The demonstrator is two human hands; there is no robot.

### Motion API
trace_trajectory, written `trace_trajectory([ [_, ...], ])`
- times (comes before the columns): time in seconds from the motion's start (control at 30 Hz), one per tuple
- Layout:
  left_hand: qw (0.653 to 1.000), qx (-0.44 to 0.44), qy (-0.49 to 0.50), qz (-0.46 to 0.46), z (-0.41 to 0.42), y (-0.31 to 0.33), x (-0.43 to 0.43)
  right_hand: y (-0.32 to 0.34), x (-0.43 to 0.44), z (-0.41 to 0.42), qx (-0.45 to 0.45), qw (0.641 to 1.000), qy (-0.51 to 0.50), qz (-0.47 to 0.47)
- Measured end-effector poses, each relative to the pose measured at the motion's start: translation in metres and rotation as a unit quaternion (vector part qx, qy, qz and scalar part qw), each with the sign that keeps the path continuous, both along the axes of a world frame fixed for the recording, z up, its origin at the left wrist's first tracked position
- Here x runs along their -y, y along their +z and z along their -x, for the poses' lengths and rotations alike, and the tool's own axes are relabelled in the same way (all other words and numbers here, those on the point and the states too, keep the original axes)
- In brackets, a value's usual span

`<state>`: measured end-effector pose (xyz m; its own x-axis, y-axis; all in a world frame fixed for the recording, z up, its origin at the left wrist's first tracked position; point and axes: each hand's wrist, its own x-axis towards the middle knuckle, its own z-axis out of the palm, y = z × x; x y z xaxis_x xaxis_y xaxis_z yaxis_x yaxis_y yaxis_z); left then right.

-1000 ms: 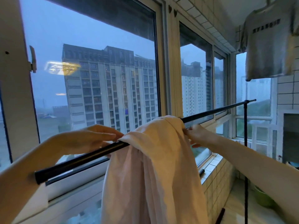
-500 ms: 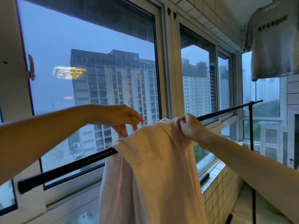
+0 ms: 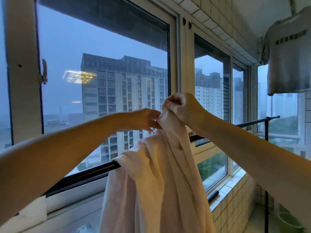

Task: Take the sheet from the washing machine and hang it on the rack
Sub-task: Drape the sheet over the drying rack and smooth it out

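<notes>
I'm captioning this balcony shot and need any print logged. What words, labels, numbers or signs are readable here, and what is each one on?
On the pale grey T-shirt hanging at upper right: one row of dark printed characters across the chest, too blurred to read.
On the pale pink sheet draped over the black rack bar: no print visible.
Elsewhere: no readable text.

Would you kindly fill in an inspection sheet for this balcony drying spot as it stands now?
Surface: black rack bar runs along the windows.
Job's things: pale pink sheet bunched over the bar, one fold raised above it.
Clutter: dark cylinder on the sill; green tub on the floor.
Grippers: right hand grips the raised fold; left hand touches it, grip unclear.
Cables: nothing seen.
Surroundings: hanging T-shirt, tiled walls, towers outside.
</notes>
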<state>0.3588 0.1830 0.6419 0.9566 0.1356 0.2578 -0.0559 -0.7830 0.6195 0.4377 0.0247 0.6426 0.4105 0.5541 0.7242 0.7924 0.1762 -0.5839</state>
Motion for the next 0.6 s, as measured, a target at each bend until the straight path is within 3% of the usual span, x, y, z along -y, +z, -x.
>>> trace_trajectory([
  [0.1,0.999,0.016,0.01,0.051,0.01,-0.003,-0.007,-0.004,0.004,0.001,-0.01,0.999,-0.02,0.039],
  [0.2,0.997,0.033,0.033,0.066,0.021,-0.007,-0.02,-0.015,0.006,0.004,-0.088,0.974,-0.028,0.208],
  [0.27,0.995,0.057,0.062,0.05,0.029,-0.008,-0.029,-0.023,0.004,0.006,-0.088,0.939,-0.02,0.333],
  [0.3,0.995,0.063,0.072,0.041,0.033,-0.009,-0.033,-0.026,0.002,0.006,-0.072,0.933,-0.015,0.351],
  [0.47,0.986,0.098,0.121,-0.061,0.055,-0.013,-0.054,-0.024,-0.01,0.009,0.04,0.974,-0.076,0.209],
  [0.6,0.98,0.154,0.128,-0.019,0.081,-0.005,-0.06,-0.026,-0.009,0.03,0.09,0.99,-0.047,0.098],
])
